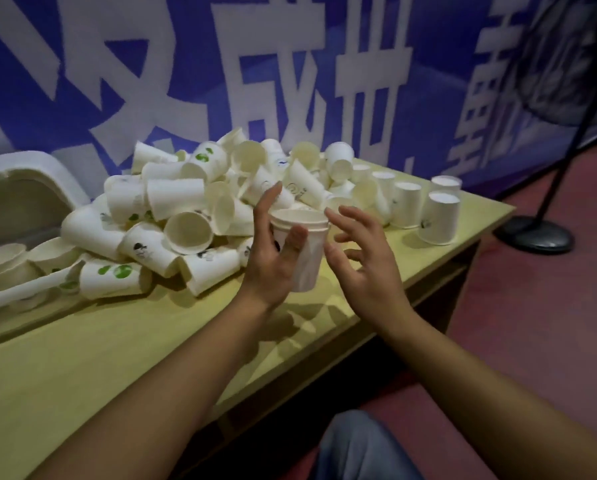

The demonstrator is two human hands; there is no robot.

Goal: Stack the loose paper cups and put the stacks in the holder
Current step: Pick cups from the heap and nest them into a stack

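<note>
A short cup stack (302, 251) is pinched upright by the left hand (272, 258), just in front of the cup pile (186, 209). Right hand (362, 258) is held spread beside it, empty. Rims should be aligned before another cup is nested.

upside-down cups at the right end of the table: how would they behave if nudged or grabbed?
The upside-down cups are thin paper, so probably very light and likely to slide or topple at a nudge. Standing on the wide rim, they seem steadier than the pile. Walls likely crush under a hard grip.
</note>
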